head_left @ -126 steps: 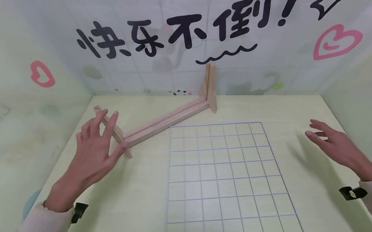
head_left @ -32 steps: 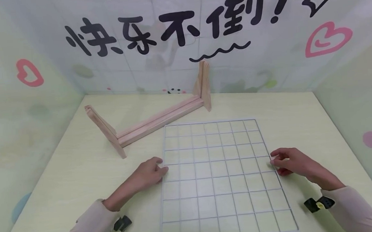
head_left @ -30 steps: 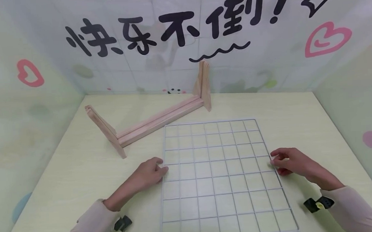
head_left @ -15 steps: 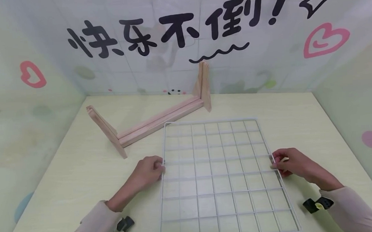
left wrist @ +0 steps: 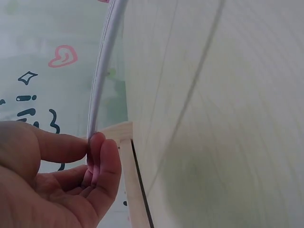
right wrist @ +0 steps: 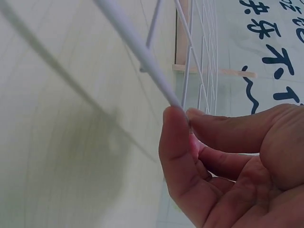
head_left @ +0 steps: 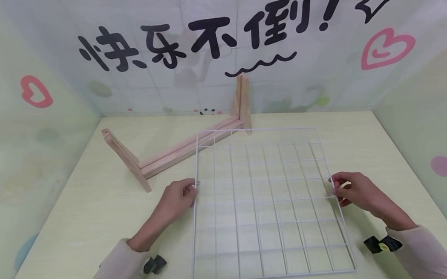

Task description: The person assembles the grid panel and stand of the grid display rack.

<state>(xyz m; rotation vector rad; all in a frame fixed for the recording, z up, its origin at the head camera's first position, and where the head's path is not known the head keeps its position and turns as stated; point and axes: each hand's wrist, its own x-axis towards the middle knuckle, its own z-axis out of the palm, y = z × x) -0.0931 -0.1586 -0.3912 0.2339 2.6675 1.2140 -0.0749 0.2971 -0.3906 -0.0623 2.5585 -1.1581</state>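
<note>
A white wire grid panel [head_left: 274, 277] hangs just over the table, its shadow lines falling on the wood below. My left hand [head_left: 175, 202] pinches the panel's left edge wire between thumb and fingers. On the opposite side, my right hand [head_left: 359, 191] pinches the right edge wire. Close up in the left wrist view, thumb and fingertips meet on the edge wire [left wrist: 102, 71]. The right wrist view shows the same kind of pinch on its edge wire [right wrist: 135, 47]. The panel's far left corner overlaps the wooden stand [head_left: 171, 160] in the head view.
The stand has a long crossbar with an upright at each end, set slantwise at the back left of the light wood table [head_left: 79, 233]. A printed backdrop [head_left: 189, 86] rises behind the table, and side walls [head_left: 419, 144] enclose it left and right.
Both hands left their earlier places, the left from the stand, and took hold of the grid's side edges. The grid has come up off the table and shifted away from me.
</note>
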